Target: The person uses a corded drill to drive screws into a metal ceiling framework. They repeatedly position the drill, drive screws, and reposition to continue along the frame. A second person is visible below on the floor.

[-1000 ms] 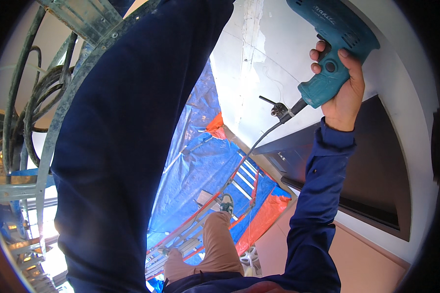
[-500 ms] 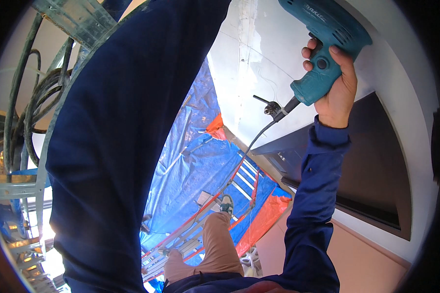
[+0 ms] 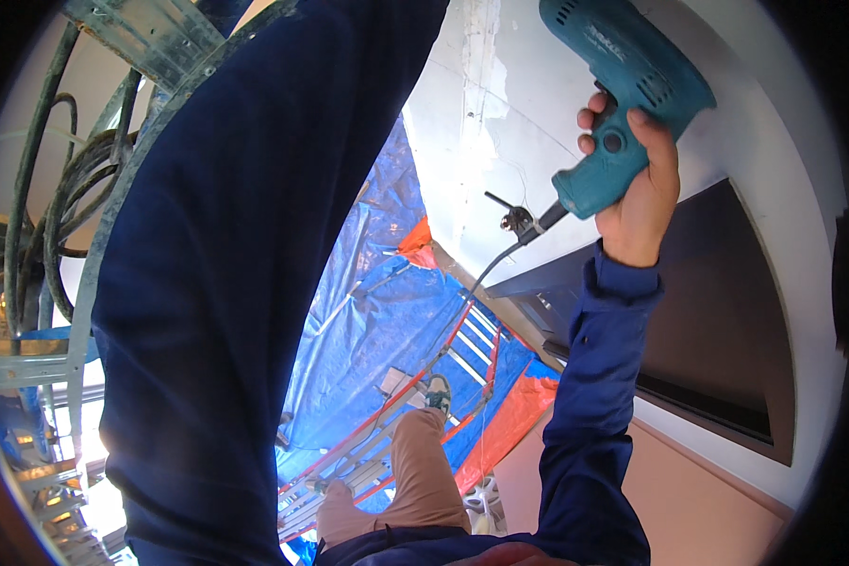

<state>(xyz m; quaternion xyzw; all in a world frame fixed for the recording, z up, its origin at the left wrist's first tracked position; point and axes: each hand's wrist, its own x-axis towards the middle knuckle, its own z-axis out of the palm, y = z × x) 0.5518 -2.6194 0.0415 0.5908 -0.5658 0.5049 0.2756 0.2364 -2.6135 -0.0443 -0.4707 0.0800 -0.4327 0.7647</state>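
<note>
My right hand is wrapped round the handle of a teal corded power drill at the upper right. Its fingers curl near the trigger and the thumb lies along the near side. The drill's front end runs out past the top edge. A chuck key is fastened to the black power cord just below the handle. My left arm, in a dark blue sleeve, reaches up across the left side, and its hand is beyond the top edge.
A white wall panel with a patched seam stands ahead. Metal framing and coiled dark cables are on the left. Below, my shoe rests on a ladder-like platform over blue sheeting. A dark recessed panel is on the right.
My right hand and the drill have shifted slightly down and to the left, with more of the drill's body in view. The left arm stays nearly still.
</note>
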